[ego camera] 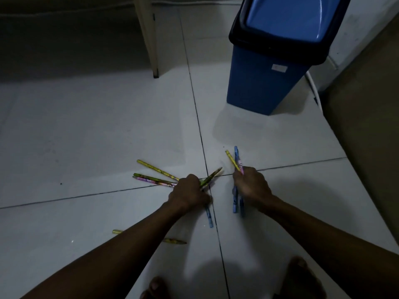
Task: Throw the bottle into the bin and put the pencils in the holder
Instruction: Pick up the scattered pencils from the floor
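Note:
Coloured pencils lie scattered on the white tiled floor (86, 130). My left hand (187, 194) is closed around a green pencil (212, 174) and a blue one (209, 216), low over the floor. Beside it lie a yellow pencil (155, 168) and a green and pink pair (151, 179). My right hand (251, 186) grips a bundle of blue, yellow and pink pencils (236, 158), pointing up and away. One more yellow pencil (172, 241) lies partly under my left forearm. The blue bin (263, 83) with a black-rimmed swing lid stands at the back right. No bottle or holder is visible.
A cream furniture leg (151, 39) stands at the back, with dark space to its left. A brown surface (367, 126) borders the floor on the right. A white cable (313, 85) runs behind the bin. My bare feet (155, 288) show at the bottom edge.

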Tool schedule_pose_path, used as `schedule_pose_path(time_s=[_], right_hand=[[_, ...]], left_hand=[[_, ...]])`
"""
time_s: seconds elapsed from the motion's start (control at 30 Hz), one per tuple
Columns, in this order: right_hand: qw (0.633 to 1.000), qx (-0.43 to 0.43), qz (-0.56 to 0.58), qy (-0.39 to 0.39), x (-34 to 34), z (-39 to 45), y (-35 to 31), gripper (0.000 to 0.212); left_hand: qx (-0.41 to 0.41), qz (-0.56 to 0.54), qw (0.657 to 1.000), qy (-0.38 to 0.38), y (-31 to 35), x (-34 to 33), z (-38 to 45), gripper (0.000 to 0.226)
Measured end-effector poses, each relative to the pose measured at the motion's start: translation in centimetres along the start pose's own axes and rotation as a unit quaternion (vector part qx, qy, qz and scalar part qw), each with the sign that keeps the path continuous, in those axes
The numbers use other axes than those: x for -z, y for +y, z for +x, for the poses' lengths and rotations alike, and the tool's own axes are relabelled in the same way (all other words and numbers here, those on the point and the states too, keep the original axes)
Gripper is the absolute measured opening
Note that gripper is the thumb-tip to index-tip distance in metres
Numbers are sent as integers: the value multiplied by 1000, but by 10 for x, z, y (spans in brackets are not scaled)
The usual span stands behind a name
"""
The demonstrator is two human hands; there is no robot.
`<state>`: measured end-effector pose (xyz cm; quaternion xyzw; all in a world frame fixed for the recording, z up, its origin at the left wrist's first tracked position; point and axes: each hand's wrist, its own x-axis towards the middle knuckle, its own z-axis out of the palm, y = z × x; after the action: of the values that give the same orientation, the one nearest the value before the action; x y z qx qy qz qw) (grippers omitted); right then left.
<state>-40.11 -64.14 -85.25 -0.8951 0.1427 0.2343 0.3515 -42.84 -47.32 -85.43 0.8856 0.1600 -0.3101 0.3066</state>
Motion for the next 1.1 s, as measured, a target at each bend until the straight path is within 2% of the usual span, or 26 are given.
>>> schedule_pose_path(time_s=[0.1,0.2,0.27,0.37,0.47,0.57,0.63,0.77,0.9,0.97,1.03,1.1], right_hand=[[969,-86,232,-31,9,5,0,22],[915,-115,377,-88,15,2,-5,18],[885,-137,421,-143,14,-2,-10,19],[846,-158,459,-218,11,-6,-16,23],[825,-144,469,-281,5,-8,-22,29],[787,-131,507,-326,-1,-10,-22,41],[772,-138,527,-328,-2,-11,-22,40],[793,-103,518,-304,-3,-10,-20,25],[830,-93,463,-296,-5,-10,-20,17],[853,-97,426,-286,-8,-9,-24,15],[888,-87,368,-263,-12,-7,-29,12],[922,-45,308,-232,-17,-7,-33,21]], left_hand=[[-18,-74,997,-29,4,4,-1,23],[-22,-224,972,-67,15,14,-3,19],[-24,-289,954,-79,23,24,-5,17],[-55,-326,940,-87,34,32,-6,28],[-103,-319,938,-92,41,31,-7,33],[-123,-289,948,-45,41,27,-6,34],[-122,-282,951,-19,38,26,-4,36],[-100,-325,941,-3,29,34,-4,39],[-39,-320,936,140,3,56,6,30],[11,-360,917,172,-15,65,12,28],[74,-426,882,188,-32,71,13,26],[120,-481,845,201,-44,73,11,25]])
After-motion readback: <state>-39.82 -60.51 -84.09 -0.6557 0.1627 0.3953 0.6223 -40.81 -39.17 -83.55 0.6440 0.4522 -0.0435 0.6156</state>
